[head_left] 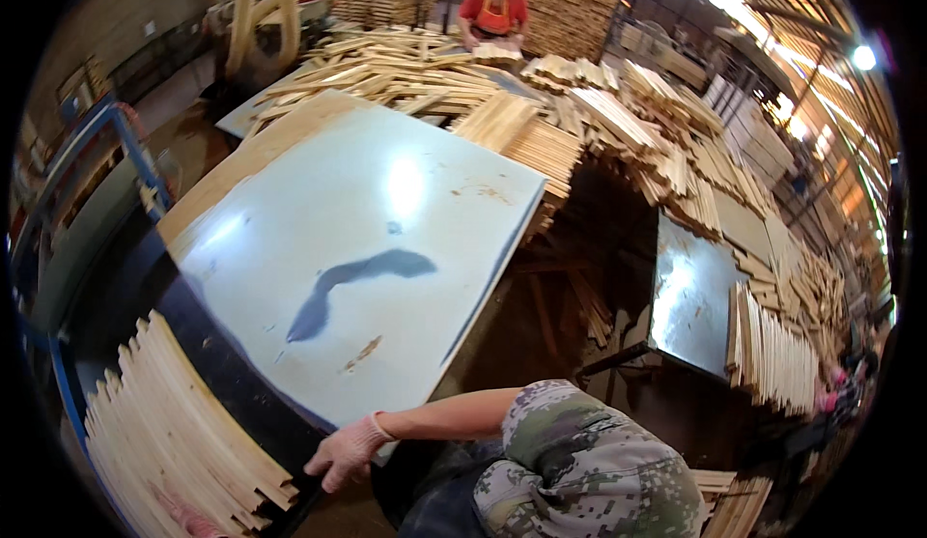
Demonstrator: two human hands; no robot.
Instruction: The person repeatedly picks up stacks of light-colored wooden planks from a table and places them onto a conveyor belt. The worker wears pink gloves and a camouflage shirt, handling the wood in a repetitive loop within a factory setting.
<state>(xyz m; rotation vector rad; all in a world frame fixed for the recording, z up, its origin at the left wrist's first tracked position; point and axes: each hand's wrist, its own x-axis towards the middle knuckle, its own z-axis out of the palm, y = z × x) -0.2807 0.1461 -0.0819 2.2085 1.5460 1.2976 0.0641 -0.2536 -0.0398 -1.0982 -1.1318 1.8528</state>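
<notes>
At the lower left lies a row of pale wooden strips (183,422), side by side with uneven ends. My left hand (191,517), in a pinkish glove, rests on them near the bottom edge; its fingers look stretched out, though part of it is cut off. My right arm, in a camouflage sleeve (589,466), reaches leftward. Its gloved right hand (350,449) is beside the near corner of a metal-topped table (280,239), close to the strips' right end. Its fingers point down and left, slightly bent, with nothing visible in them.
A blue metal frame (72,161) stands at left. Beyond the table are loose strips (386,70) and a neat strip stack (507,127). A co-worker in red (495,12) stands at the back. Another metal-topped table (690,297) carries strips at right.
</notes>
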